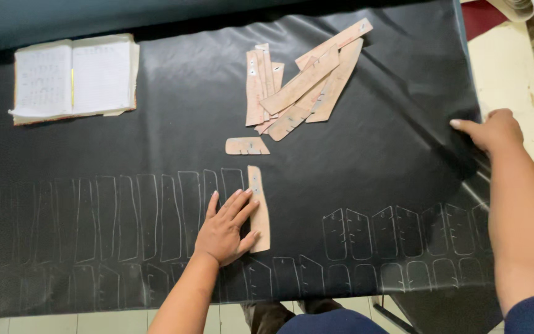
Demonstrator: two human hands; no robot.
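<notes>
**A:** left hand [225,227] is flat, fingers spread, pinning a long cardboard pattern piece [258,208] on the black leatherette sheet [174,111], just right of the chalked outlines [131,216]. Keep even pressure so it can't creep.

**B:** yep, right hand [492,131] is fingers-down, gripping nothing, on the sheet's far right edge. No containers; spare templates [301,83] are piled loose, open notebook [72,77] top left.
</notes>
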